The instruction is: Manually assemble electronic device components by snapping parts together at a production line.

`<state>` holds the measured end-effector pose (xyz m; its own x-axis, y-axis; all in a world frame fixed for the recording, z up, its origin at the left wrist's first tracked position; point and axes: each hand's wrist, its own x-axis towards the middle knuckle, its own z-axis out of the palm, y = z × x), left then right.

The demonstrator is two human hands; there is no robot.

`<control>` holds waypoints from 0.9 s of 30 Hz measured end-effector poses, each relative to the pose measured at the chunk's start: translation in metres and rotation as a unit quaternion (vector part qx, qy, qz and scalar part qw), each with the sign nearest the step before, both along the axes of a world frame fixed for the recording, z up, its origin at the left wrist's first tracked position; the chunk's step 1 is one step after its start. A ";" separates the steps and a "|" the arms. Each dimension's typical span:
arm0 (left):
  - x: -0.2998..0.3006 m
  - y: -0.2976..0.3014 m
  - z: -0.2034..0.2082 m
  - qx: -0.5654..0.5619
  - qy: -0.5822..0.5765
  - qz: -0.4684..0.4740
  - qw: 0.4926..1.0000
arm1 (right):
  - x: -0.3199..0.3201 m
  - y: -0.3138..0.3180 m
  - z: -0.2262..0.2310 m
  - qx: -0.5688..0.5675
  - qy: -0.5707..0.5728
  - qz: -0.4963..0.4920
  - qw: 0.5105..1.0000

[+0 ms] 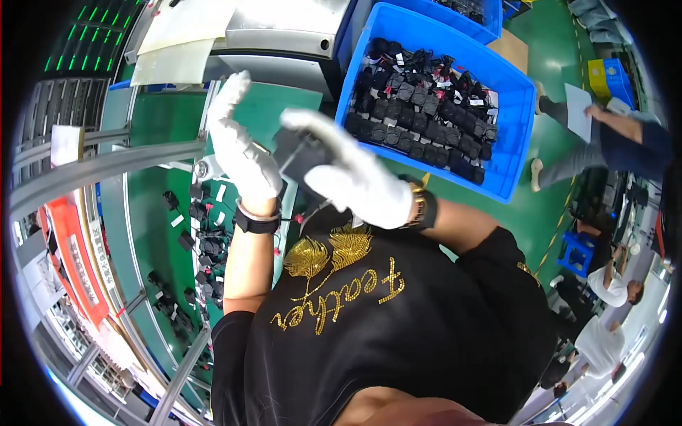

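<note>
Both my hands wear white gloves. My right hand [366, 181] reaches in from the right, its fingers and thumb on either side of a dark, boxy black device [302, 153]. Part of that device is hidden by the glove, and its exact kind cannot be made out. To its left, my left hand [245, 153] is raised, fingers stretched out and palm turned toward the device; it holds nothing that I can see. A thin cable with a red end [297, 218] shows below the device.
A big blue bin [524, 135] of black devices and cables stands at the upper right. On the left, a green bench [162, 117] carries more black parts behind a metal frame rail [106, 167]. A metal machine [288, 28] sits ahead. Another person [625, 142] stands at the right.
</note>
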<state>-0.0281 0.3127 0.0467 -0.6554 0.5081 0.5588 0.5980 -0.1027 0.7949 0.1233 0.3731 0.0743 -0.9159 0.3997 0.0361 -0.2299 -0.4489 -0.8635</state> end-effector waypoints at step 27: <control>0.072 -0.127 -0.081 -0.347 -0.425 0.197 0.813 | -0.043 0.267 -0.331 0.355 -0.761 -0.365 0.403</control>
